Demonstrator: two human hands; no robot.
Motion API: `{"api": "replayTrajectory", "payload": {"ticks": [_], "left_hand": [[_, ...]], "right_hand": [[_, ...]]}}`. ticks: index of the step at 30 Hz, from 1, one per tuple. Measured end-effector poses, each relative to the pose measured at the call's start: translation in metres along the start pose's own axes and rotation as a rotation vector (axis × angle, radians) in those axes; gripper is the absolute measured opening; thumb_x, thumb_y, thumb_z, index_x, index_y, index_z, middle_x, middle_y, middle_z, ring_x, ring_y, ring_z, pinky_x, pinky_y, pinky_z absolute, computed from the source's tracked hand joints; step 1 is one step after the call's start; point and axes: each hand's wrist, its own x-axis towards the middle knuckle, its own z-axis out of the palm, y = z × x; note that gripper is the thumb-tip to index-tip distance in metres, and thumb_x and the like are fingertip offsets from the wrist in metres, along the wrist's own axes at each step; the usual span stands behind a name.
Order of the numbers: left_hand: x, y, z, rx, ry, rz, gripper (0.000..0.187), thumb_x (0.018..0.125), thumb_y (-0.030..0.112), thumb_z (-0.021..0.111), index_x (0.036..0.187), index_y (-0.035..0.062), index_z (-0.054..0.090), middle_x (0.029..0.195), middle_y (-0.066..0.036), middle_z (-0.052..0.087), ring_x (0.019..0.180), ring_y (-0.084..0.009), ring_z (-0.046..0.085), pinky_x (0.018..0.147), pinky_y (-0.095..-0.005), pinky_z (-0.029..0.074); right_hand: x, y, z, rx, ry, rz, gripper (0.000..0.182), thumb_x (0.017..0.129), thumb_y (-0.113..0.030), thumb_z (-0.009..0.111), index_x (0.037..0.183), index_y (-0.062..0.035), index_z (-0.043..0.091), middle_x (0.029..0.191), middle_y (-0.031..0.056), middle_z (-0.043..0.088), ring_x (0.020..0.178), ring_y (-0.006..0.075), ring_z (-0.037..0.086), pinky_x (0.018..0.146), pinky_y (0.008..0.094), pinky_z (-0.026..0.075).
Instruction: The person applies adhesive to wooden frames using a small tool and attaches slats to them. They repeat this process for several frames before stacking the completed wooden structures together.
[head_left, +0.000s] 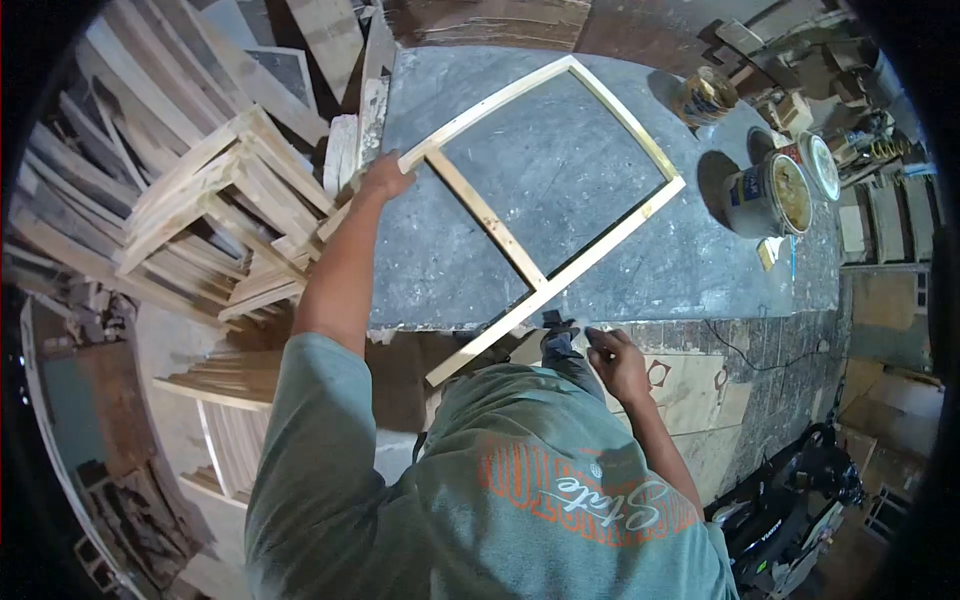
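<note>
A wooden frame [610, 238] of pale strips lies on the grey tabletop [450, 260], with a crossbar [488, 222] between its long sides. My left hand [388, 178] is closed around the frame's far-left long side, near the crossbar's joint. The near end of the other long side sticks out past the table's front edge towards my body. My right hand [622, 364] is low in front of the table edge, apart from the frame. Its fingers are curled together, and I cannot tell what, if anything, is in them.
Stacked wooden frames [235, 180] stand left of the table, beside many leaning boards [150, 80]. At the table's right are an open bucket [770, 197], a smaller tub [705, 98] and a brush [768, 253]. A motorcycle [790, 510] stands at the lower right.
</note>
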Motion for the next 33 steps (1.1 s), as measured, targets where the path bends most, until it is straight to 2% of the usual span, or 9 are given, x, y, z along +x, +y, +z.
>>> {"api": "replayTrajectory", "payload": {"ticks": [2,6,10,12,15,18,23,26,33], "left_hand": [[-0.033,0.013,0.012,0.045,0.163,-0.014,0.068,0.084,0.037,0.070,0.142,0.0093,0.047,0.141,-0.016,0.053,0.137,-0.0369,0.043,0.112,-0.0498,0.037],[-0.111,0.005,0.047,-0.083,0.313,0.280,0.053,0.086,0.031,0.068,0.132,0.0098,0.055,0.132,-0.017,0.057,0.126,-0.0377,0.049,0.107,-0.0494,0.039],[-0.208,-0.001,0.080,-0.153,0.350,0.261,0.034,0.084,0.024,0.070,0.113,0.0076,0.066,0.117,-0.017,0.064,0.112,-0.0370,0.056,0.096,-0.0462,0.045],[-0.244,-0.013,0.107,-0.403,0.318,0.132,0.026,0.085,0.025,0.071,0.101,0.0047,0.068,0.099,-0.016,0.068,0.094,-0.0348,0.063,0.084,-0.0434,0.049],[-0.295,-0.013,0.130,-0.584,0.269,-0.020,0.030,0.087,0.031,0.071,0.094,0.0019,0.067,0.083,-0.016,0.066,0.077,-0.0334,0.064,0.072,-0.0424,0.050],[-0.325,-0.001,0.126,-0.478,0.074,-0.083,0.036,0.089,0.038,0.068,0.091,0.0022,0.066,0.075,-0.016,0.063,0.069,-0.0330,0.064,0.066,-0.0434,0.049],[-0.342,-0.005,0.154,-0.404,-0.057,-0.063,0.055,0.088,0.058,0.065,0.088,0.0035,0.065,0.073,-0.015,0.063,0.069,-0.0342,0.061,0.066,-0.0439,0.048],[-0.341,-0.012,0.168,-0.402,0.022,0.014,0.055,0.090,0.058,0.064,0.085,0.0033,0.063,0.072,-0.015,0.061,0.067,-0.0352,0.060,0.065,-0.0447,0.048],[-0.330,-0.010,0.174,-0.380,-0.130,-0.022,0.055,0.091,0.058,0.059,0.081,0.0048,0.059,0.080,-0.019,0.063,0.080,-0.0400,0.063,0.071,-0.0505,0.048]], "right_hand": [[0.013,-0.010,0.016,-0.050,-0.035,-0.093,0.034,0.085,-0.014,0.068,0.119,-0.0106,0.069,0.102,0.0152,0.068,0.085,0.0340,0.068,0.074,0.0398,0.055],[0.032,-0.019,0.043,-0.130,-0.065,-0.197,0.034,0.087,-0.019,0.068,0.120,-0.0136,0.069,0.104,0.0144,0.068,0.088,0.0351,0.068,0.074,0.0432,0.055],[0.046,-0.010,0.066,-0.235,-0.072,-0.307,0.036,0.090,-0.023,0.062,0.125,-0.0159,0.066,0.105,0.0135,0.066,0.084,0.0372,0.068,0.072,0.0453,0.055],[0.050,-0.001,0.080,-0.281,-0.053,-0.331,0.037,0.089,-0.022,0.062,0.125,-0.0156,0.065,0.102,0.0156,0.065,0.081,0.0377,0.068,0.071,0.0467,0.055],[0.052,-0.021,0.073,-0.346,-0.153,-0.237,0.041,0.085,-0.024,0.065,0.125,-0.0144,0.066,0.101,0.0181,0.063,0.082,0.0384,0.067,0.072,0.0483,0.055],[0.051,-0.044,0.060,-0.366,-0.235,-0.156,0.044,0.083,-0.026,0.067,0.124,-0.0118,0.066,0.098,0.0194,0.062,0.082,0.0397,0.067,0.072,0.0497,0.054],[0.054,-0.035,0.077,-0.304,-0.186,-0.159,0.041,0.083,-0.026,0.066,0.121,-0.0116,0.068,0.094,0.0203,0.062,0.081,0.0411,0.066,0.072,0.0505,0.054],[0.048,-0.034,0.076,-0.290,-0.193,-0.189,0.039,0.083,-0.024,0.065,0.119,-0.0115,0.068,0.094,0.0213,0.062,0.079,0.0416,0.067,0.071,0.0507,0.054],[0.056,-0.037,0.074,-0.307,-0.180,-0.168,0.036,0.082,-0.024,0.065,0.116,-0.0119,0.068,0.094,0.0228,0.062,0.077,0.0419,0.067,0.069,0.0515,0.055]]}}
